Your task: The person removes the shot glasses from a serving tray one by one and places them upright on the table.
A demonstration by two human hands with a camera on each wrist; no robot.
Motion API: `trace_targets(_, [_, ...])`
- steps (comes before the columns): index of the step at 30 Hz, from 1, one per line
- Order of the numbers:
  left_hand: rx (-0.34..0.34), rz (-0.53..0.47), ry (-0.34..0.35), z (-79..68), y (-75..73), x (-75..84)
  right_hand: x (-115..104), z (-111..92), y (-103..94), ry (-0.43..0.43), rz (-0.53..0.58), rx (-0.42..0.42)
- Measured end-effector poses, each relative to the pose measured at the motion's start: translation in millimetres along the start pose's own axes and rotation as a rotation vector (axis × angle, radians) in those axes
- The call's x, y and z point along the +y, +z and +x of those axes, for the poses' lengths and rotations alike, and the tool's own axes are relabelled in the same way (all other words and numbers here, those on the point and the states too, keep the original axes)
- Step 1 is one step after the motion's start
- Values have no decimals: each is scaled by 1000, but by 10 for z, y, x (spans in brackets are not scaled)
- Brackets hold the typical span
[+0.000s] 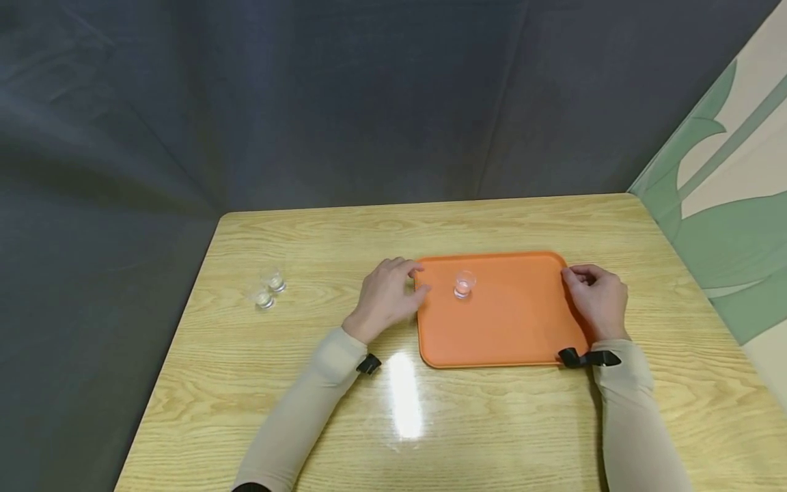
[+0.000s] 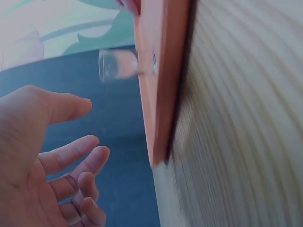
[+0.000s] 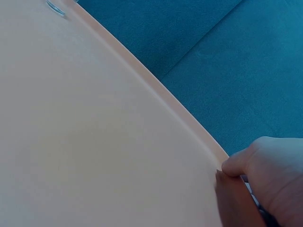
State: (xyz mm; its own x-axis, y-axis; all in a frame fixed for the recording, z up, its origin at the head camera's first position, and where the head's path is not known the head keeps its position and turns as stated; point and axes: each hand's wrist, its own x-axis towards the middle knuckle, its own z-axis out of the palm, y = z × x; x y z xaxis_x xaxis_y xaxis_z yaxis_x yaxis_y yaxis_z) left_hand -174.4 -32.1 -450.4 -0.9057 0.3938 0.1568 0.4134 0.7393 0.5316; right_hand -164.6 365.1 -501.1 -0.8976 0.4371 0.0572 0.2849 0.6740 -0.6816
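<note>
An orange tray [image 1: 504,328] lies on the wooden table, with a small clear glass [image 1: 464,283] upright near its left end. My right hand [image 1: 596,297] pinches the tray's right rim near the far corner; in the right wrist view its thumb [image 3: 234,164] presses on top of that rim. At the left end, my left hand [image 1: 387,294] hovers by the rim with thumb and fingers spread apart. The left wrist view shows this hand [image 2: 61,156] holding nothing, its fingers loosely bent, beside the tray edge [image 2: 168,85] and the glass [image 2: 118,65].
Two more small clear glasses [image 1: 264,298] stand close together on the left part of the wooden table [image 1: 203,383]. A dark curtain [image 1: 393,102] hangs behind the table's far edge. Patterned green and cream fabric [image 1: 732,239] borders the right side.
</note>
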Motion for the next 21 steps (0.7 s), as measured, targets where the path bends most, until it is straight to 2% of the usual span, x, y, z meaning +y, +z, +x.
trace_targets(5, [-30,38,48,70,89,177,0,3,3,-1,-1,-3])
trace_targets(10, [-45,62,49,181,176,314,8,8,-17,4,-4,-1])
trace_targets(21, [-75,40,36,309,324,401,4,4,4,-2,-11,3])
